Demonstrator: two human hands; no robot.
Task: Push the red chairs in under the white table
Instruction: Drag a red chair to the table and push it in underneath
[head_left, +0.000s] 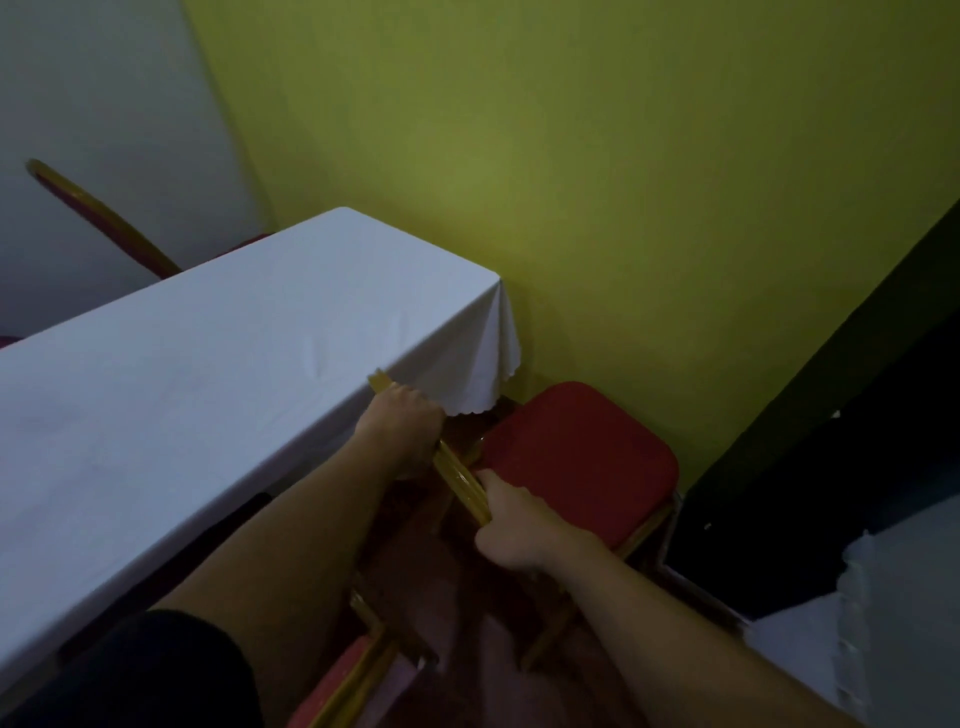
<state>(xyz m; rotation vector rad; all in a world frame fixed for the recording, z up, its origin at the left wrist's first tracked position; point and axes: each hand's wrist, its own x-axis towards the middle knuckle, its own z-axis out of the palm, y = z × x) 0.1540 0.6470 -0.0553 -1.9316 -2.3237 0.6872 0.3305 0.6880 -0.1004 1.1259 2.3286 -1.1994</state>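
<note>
dim, underexposed | soft blur | wide-angle bending at edges

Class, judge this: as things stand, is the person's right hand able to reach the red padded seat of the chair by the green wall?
Probably yes: the right hand grips the gold backrest rail beside the red padded seat, with nothing between.

Both hands are gripping the gold backrest frame (457, 475) of a red chair (582, 462): left hand (402, 426) higher, right hand (519, 525) lower. The chair is sitting beside the white table (208, 374), near the green wall (623, 182).
</note>
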